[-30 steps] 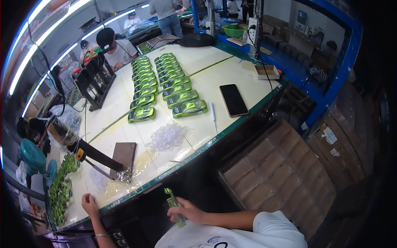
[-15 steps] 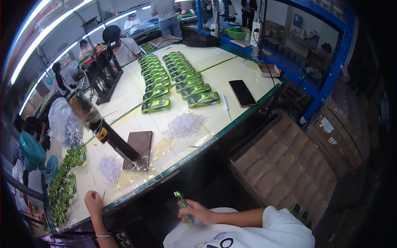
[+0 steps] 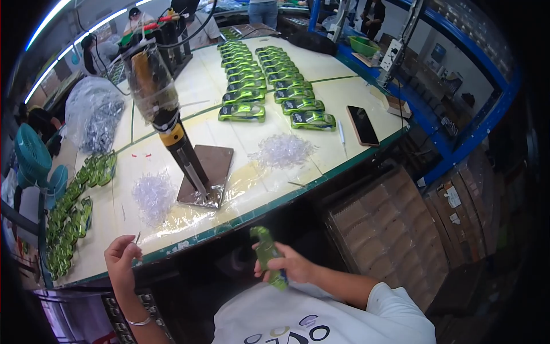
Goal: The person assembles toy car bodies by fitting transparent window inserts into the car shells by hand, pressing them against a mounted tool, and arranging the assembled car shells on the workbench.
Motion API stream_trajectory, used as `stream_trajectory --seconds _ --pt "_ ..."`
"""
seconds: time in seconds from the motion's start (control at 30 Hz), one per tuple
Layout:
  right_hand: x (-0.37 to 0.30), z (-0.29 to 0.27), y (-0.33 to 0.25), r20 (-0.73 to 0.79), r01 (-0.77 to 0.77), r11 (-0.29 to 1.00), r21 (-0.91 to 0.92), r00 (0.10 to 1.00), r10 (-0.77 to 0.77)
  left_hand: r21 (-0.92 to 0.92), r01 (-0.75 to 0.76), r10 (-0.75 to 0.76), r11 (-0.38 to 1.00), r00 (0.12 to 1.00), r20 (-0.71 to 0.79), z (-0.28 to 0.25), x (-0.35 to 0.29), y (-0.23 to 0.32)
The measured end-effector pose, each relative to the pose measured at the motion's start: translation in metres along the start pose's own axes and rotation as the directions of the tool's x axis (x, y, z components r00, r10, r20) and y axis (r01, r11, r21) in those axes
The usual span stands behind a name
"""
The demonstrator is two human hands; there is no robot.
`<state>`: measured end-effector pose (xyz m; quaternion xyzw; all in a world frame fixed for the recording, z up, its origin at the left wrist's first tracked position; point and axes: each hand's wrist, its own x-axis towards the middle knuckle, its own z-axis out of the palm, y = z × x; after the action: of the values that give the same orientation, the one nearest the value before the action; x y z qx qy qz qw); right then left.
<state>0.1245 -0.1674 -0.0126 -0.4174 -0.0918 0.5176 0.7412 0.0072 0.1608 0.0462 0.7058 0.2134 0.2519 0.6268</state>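
Observation:
My right hand [image 3: 289, 264] is closed around a bright green toy car body [image 3: 267, 252], held upright in front of my shirt, off the table's front edge. At the table's near left edge, my left hand [image 3: 121, 257] has its fingers curled with the tips together. A thin dark sliver [image 3: 137, 238] shows at those fingertips; whether it is held or lies on the table I cannot tell. Beyond that hand is a pile of small clear plastic pieces [image 3: 153, 198]. A dark press-like tool [image 3: 186, 160] wrapped in plastic stands on a brown base plate [image 3: 215, 166].
Two rows of green toy car bodies [image 3: 246, 94] run down the table [image 3: 200, 126]. More cars [image 3: 69, 235] crowd its left edge. A second clear pile [image 3: 283, 151], a white pen-like stick [image 3: 342, 133] and a phone [image 3: 362, 126] lie right. Brown trays [image 3: 389, 229] stand below.
My view has shifted, so the table sits higher in it. My right hand has raised the toy car body and turned it. My left hand stays by the table edge, fingers still curled.

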Motion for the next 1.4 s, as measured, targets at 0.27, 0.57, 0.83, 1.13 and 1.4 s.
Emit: stream_trajectory --seconds 0.27,0.57,0.83,1.13,1.4 --pt "0.005 0.017 -0.050 -0.083 0.154 0.799 -0.582 0.966 -0.246 -0.524 0.047 0.089 0.851 0.969 0.232 0.097 -0.034 0.029" --pt "0.018 0.040 -0.059 0.181 0.312 0.156 -0.937 0.818 -0.546 -0.213 -0.423 0.464 0.881 0.858 0.218 0.142 -0.045 0.022" --pt "0.017 0.038 -0.059 0.282 0.351 0.001 -0.936 0.755 -0.592 -0.056 -0.518 0.511 0.854 0.812 0.282 0.143 -0.044 0.021" --pt "0.014 0.033 -0.063 0.312 0.342 -0.066 -0.937 0.741 -0.595 0.006 -0.620 0.581 0.784 0.738 0.342 0.143 -0.036 0.029" --pt "0.018 0.029 -0.060 0.321 0.341 -0.081 -0.936 0.739 -0.593 0.090 -0.684 0.593 0.724 0.683 0.427 0.141 -0.034 0.027"
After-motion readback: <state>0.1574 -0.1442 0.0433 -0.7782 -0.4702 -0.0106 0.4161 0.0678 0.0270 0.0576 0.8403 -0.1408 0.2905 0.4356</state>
